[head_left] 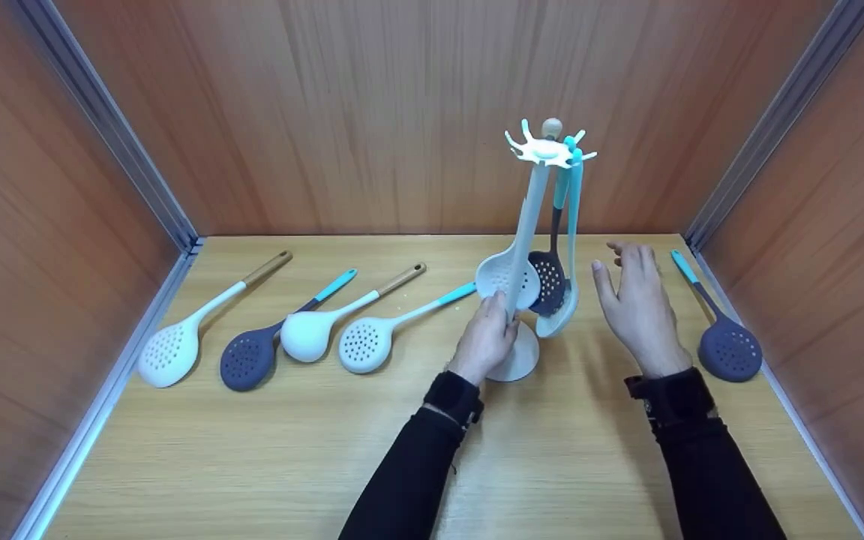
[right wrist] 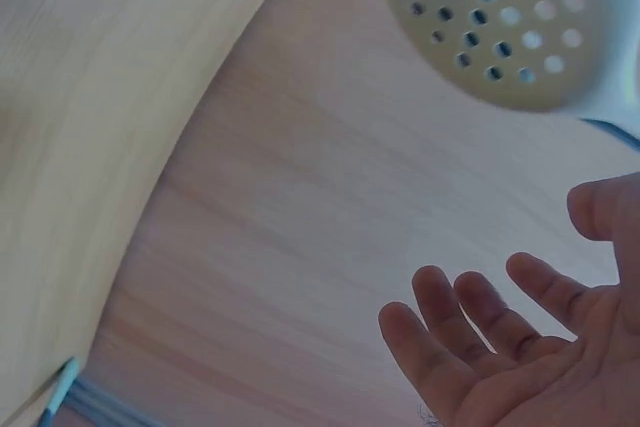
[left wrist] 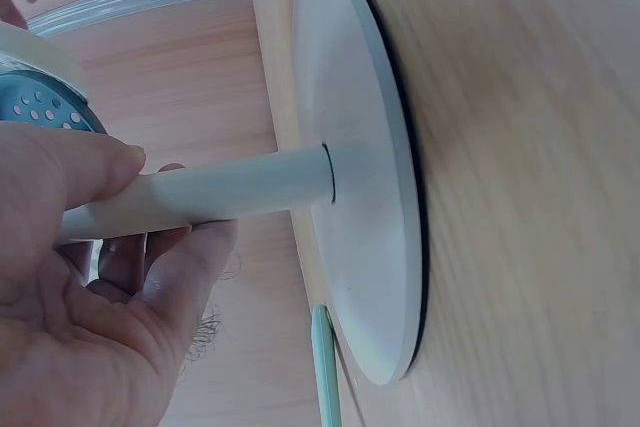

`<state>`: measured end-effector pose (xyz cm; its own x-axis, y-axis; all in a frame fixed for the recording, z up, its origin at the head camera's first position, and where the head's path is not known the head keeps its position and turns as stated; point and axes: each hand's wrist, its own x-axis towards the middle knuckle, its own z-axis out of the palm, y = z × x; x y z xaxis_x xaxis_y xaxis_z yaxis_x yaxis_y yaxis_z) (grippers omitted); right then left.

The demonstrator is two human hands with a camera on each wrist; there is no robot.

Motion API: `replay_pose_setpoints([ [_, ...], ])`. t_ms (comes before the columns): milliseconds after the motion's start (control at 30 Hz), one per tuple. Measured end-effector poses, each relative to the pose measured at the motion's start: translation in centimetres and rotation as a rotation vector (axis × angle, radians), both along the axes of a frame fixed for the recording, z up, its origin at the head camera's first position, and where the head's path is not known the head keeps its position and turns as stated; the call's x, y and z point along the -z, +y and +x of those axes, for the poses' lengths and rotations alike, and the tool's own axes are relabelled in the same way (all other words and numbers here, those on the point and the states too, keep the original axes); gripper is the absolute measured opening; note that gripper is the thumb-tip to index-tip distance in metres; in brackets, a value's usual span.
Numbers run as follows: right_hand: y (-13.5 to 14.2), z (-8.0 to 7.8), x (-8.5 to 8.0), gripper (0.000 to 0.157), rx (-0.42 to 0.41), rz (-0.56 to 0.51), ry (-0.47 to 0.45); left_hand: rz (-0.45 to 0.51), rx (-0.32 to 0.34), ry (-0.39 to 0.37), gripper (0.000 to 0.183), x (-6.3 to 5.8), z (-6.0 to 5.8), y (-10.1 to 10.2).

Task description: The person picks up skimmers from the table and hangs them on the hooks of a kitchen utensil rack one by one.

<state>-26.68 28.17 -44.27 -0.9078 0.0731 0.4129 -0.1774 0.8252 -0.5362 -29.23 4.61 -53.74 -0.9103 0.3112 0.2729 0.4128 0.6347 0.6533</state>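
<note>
My left hand (head_left: 487, 336) grips the lower part of a white utensil stand's pole (head_left: 529, 225), just above its round base (left wrist: 350, 157). At the top, a hooked crown (head_left: 544, 152) carries hanging utensils. Among them are a white skimmer (head_left: 495, 276), a dark skimmer (head_left: 550, 289) with a turquoise handle, and a pale utensil (head_left: 563, 311) with a turquoise handle. To the right of these, my right hand (head_left: 640, 307) is raised with fingers loosely spread, holding nothing. In the right wrist view a perforated skimmer head (right wrist: 500, 27) hangs apart from its fingers.
Left of the stand lie a white skimmer (head_left: 169, 352) and white ladle (head_left: 307, 335) with wooden handles, plus a dark skimmer (head_left: 247, 361) and white skimmer (head_left: 366, 345) with turquoise handles. Another dark skimmer (head_left: 730, 351) lies beside the right wall (head_left: 822, 247). Wooden panels enclose the table.
</note>
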Motion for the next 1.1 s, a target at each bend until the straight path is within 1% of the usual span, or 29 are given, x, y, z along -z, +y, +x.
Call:
replay_pose_setpoints([
  [333, 2.1, -1.3, 1.0, 0.056, 0.051, 0.078, -0.065, 0.004, -0.003, -0.024, 0.018, -0.1, 0.0, 0.1],
  [600, 3.6, -2.3, 1.9, 0.059, 0.073, 0.120, -0.115, -0.016, -0.012, -0.070, 0.018, -0.2, -0.3, 0.1],
  [767, 4.3, -2.9, 2.4, 0.058, 0.084, 0.140, -0.144, 0.016, -0.001, -0.088, 0.017, -0.2, -0.2, 0.0],
  [800, 4.5, -3.0, 2.5, 0.058, 0.088, 0.148, -0.148, 0.019, 0.003, -0.047, 0.018, 1.1, -0.8, 0.1],
  [900, 4.9, -3.2, 2.7, 0.057, 0.102, 0.169, -0.163, 0.023, 0.009, 0.005, 0.018, 1.2, -0.8, 0.0],
  [1000, 5.3, -3.4, 2.9, 0.059, 0.117, 0.190, -0.185, 0.008, 0.006, 0.022, 0.018, 1.2, -0.8, 0.1],
  [1033, 5.4, -3.5, 3.0, 0.060, 0.122, 0.193, -0.200, 0.006, 0.005, -0.016, 0.018, 0.0, -0.2, 0.0],
  [1100, 5.8, -3.6, 3.2, 0.064, 0.129, 0.202, -0.230, 0.003, 0.003, -0.039, 0.017, 0.0, -0.2, 0.0],
])
